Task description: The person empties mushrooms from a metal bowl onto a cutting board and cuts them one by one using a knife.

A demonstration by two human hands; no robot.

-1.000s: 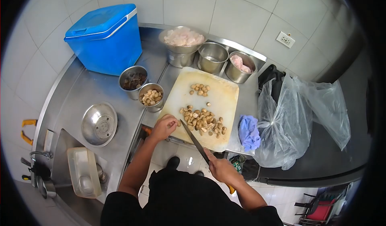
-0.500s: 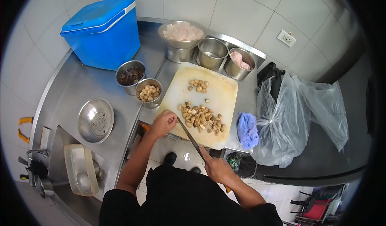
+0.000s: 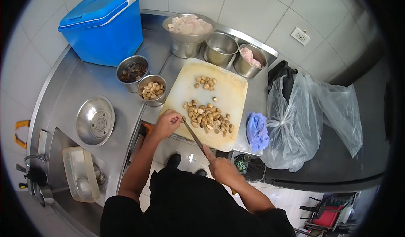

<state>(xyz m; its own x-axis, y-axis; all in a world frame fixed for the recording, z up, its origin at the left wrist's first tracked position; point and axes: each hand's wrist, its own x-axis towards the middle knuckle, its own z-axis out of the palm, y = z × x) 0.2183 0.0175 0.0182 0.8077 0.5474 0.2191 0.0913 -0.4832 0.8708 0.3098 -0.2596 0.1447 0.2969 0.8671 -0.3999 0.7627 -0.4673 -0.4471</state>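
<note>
My right hand (image 3: 226, 171) is closed around the handle of a long knife (image 3: 194, 136), its blade slanting up and left over the near edge of the cutting board (image 3: 185, 79). Beside the knife's tip, my left hand (image 3: 168, 123) is closed with the fingertips pinched together; whatever they hold is too small to make out. Right of that hand lies a pile of brown mushrooms (image 3: 207, 117), some cut. A smaller group of mushrooms (image 3: 206, 83) sits farther up the board. Behind my left hand stands a steel pot of pale, cut-looking mushrooms (image 3: 152, 90).
Another steel pot (image 3: 133, 73) holds dark pieces. Steel containers (image 3: 221, 49) line the wall, near a blue cooler (image 3: 101, 32). A steel bowl (image 3: 95, 121) lies left, by a sink with a plastic tub (image 3: 81, 173). Right are a blue cloth (image 3: 257, 131) and plastic bags (image 3: 291, 131).
The whole view has shifted slightly, so everything appears a little higher and farther left. Both hands and the knife keep nearly the same pose over the board.
</note>
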